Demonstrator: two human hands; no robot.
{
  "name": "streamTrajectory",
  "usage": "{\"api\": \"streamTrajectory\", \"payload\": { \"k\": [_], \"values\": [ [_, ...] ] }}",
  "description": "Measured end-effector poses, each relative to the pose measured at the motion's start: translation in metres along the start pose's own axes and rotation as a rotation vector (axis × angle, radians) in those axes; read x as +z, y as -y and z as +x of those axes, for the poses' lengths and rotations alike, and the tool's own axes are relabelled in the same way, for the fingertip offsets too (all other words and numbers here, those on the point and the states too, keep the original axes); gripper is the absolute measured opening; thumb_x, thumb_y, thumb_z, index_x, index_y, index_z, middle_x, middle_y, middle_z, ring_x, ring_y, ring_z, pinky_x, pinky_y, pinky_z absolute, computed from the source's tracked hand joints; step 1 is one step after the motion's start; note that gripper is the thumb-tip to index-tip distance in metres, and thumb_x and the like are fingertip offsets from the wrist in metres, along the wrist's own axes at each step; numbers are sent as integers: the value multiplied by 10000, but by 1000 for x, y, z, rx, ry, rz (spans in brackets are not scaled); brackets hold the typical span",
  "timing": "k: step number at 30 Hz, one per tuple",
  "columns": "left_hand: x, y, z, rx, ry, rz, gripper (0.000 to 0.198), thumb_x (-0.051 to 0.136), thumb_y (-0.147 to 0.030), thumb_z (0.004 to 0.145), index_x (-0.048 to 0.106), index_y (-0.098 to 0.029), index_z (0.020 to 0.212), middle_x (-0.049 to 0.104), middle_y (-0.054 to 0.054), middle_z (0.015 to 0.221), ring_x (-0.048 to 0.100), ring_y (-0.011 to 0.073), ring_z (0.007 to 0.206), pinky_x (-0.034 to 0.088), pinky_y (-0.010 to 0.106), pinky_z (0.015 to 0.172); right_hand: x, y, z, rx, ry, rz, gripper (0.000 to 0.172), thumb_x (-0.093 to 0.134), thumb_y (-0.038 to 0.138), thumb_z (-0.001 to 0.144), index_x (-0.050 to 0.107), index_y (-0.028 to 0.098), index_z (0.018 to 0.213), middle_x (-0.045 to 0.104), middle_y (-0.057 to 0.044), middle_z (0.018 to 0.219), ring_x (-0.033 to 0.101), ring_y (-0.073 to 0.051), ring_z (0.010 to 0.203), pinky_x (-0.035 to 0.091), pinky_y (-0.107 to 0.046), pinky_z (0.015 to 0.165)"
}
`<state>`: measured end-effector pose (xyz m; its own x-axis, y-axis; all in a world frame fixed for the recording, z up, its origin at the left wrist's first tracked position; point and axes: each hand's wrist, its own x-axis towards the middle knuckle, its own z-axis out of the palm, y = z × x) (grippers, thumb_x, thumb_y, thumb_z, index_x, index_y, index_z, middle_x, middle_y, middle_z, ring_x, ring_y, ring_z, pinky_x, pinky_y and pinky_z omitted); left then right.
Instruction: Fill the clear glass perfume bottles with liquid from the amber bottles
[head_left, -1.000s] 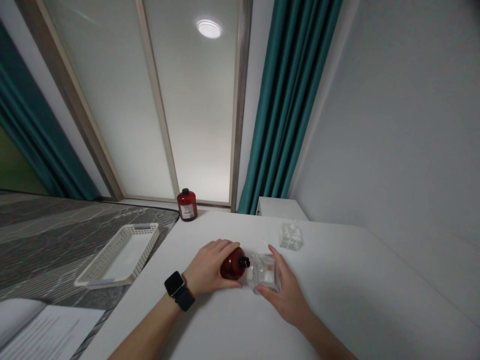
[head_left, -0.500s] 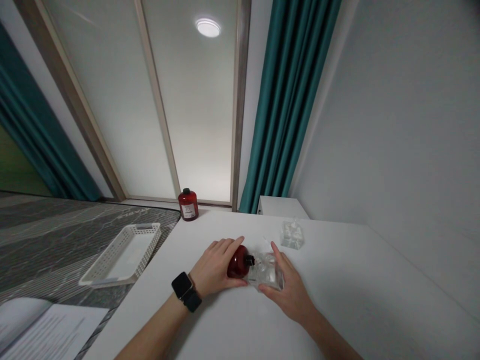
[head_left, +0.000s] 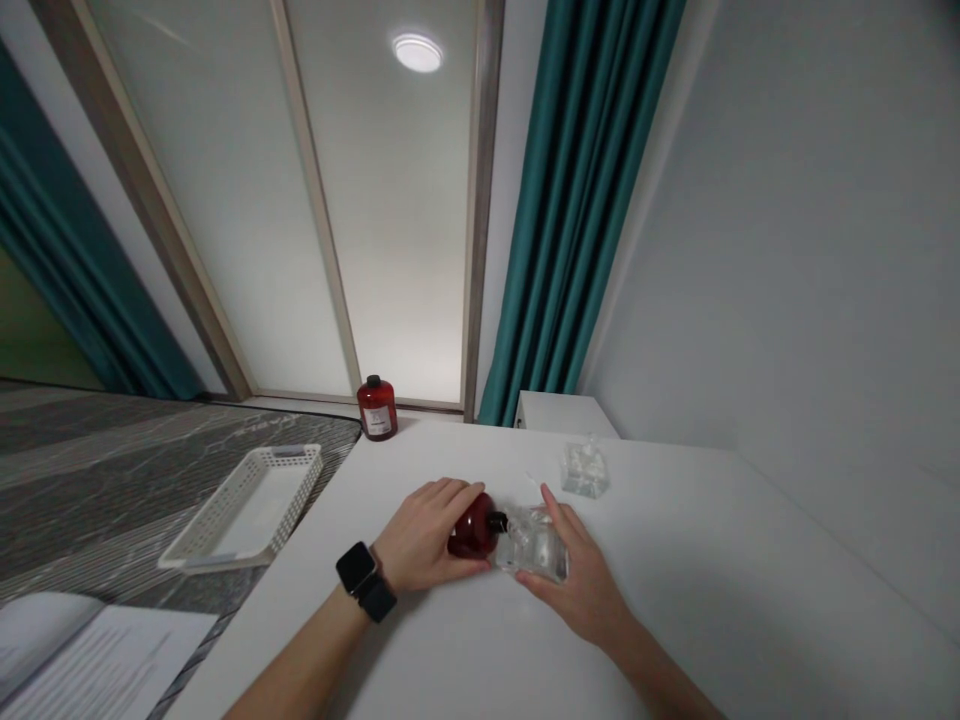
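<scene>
In the middle of the white table [head_left: 450, 650], my left hand [head_left: 431, 537] is closed round a dark red bottle [head_left: 471, 532]. The bottle is tilted, and its black neck or cap points right towards a clear, shiny transparent container [head_left: 534, 545]. My right hand [head_left: 574, 575] grips that container from the right, thumb on the near side and fingers on the far side. Whether the bottle's black end touches the container I cannot tell. A second clear transparent piece [head_left: 585, 470] lies further back to the right.
Another red bottle [head_left: 376, 410] with a black cap and white label stands upright at the table's far left corner. Left of the table are a white perforated basket [head_left: 255, 510] and an open book [head_left: 112, 655]. A white cabinet [head_left: 566, 413] stands behind, beside a teal curtain [head_left: 585, 220].
My left hand has shifted slightly left with the red bottle. My right hand and the clear container have hardly moved.
</scene>
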<state>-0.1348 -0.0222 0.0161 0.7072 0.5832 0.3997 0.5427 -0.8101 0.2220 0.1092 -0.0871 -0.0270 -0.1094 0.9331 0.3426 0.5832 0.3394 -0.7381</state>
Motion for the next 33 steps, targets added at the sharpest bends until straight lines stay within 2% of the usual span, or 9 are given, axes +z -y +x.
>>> {"api": "streamTrajectory", "payload": {
  "k": [11, 22, 33],
  "values": [
    [3, -3, 2, 8, 6, 88, 748, 751, -535, 749, 437, -162, 1317, 668, 146, 1163, 668, 337, 1004, 567, 486, 849, 0, -3, -2, -83, -22, -81, 918, 699, 191, 814, 187, 296, 1568, 491, -108, 1379, 499, -278, 1310, 406, -489, 1125],
    [9, -5, 0, 0, -95, 105, 710, 718, -550, 776, 442, -153, 1295, 673, 156, 1145, 677, 335, 986, 572, 481, 823, -4, 2, 2, -204, -75, -148, 928, 714, 178, 810, 188, 313, 1563, 521, -116, 1325, 547, -296, 1222, 489, -495, 1052],
    [10, -3, -1, -42, -150, 90, 719, 716, -565, 761, 448, -174, 1302, 675, 148, 1130, 678, 321, 973, 562, 441, 802, -15, 11, 14, -278, -6, -217, 909, 690, 207, 839, 156, 291, 1570, 504, -132, 1303, 541, -309, 1213, 493, -524, 1033]
  ]
}}
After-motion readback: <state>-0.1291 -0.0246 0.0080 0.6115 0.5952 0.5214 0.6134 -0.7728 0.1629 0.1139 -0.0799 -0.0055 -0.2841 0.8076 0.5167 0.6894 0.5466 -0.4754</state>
